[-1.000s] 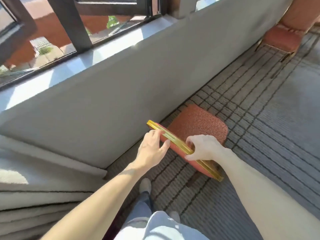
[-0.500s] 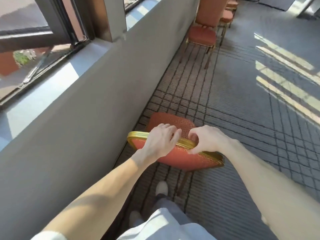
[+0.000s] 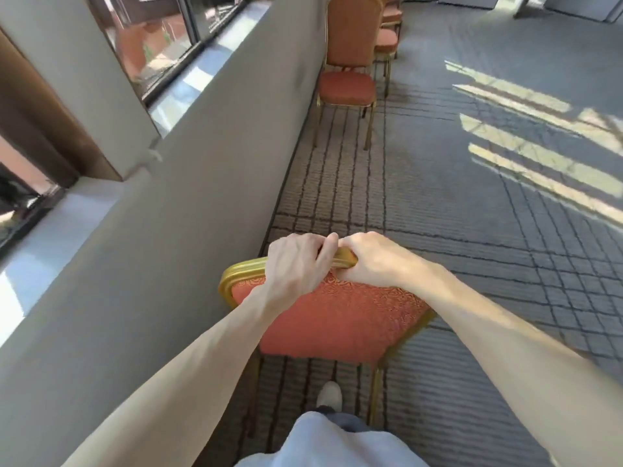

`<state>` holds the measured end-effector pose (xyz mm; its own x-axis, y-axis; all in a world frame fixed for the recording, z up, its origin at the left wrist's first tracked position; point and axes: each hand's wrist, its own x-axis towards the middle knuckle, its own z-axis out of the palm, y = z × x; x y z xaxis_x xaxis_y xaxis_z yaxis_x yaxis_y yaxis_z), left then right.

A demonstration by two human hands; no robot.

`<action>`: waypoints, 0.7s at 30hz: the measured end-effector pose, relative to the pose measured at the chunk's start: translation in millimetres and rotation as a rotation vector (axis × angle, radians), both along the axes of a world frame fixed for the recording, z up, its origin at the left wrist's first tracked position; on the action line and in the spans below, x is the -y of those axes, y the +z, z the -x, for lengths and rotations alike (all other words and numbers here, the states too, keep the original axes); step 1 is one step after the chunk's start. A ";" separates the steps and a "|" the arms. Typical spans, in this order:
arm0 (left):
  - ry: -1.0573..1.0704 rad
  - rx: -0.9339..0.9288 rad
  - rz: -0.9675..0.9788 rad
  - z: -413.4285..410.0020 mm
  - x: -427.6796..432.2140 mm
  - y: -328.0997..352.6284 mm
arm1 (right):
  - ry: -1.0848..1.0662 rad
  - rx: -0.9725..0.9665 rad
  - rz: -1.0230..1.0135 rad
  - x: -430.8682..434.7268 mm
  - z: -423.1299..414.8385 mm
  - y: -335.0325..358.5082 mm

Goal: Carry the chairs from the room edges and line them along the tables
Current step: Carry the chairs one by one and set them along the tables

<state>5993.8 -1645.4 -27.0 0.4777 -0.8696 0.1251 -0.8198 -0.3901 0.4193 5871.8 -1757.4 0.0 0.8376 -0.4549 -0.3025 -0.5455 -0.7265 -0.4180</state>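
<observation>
Single view logged. The wide-angle camera is riding on the person's head, facing forward and tilting steeply down. I am seeing it sitting close above the red padded gold-framed chair (image 3: 337, 318), mid-frame. The grey plaster wall (image 3: 168, 264) is running up the left and the grey lined carpet (image 3: 472, 203) is filling the right.

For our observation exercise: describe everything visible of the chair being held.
The chair shows its back: red-orange patterned fabric in a gold frame that looks like metal, thin gold legs below. The left hand and right hand grip its top rail side by side. It is close beside the grey wall, over striped carpet; its seat is hidden.
</observation>
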 end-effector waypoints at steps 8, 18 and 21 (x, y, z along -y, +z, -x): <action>0.013 0.076 0.011 -54.8 106.0 21.1 | -0.097 0.213 0.151 84.0 -65.2 1.0; -0.138 0.008 -0.078 -130.3 236.1 18.7 | -0.087 0.143 0.090 211.2 -127.7 3.9; -0.234 0.013 -0.174 -141.9 287.8 26.3 | -0.125 0.134 0.043 254.5 -135.0 5.7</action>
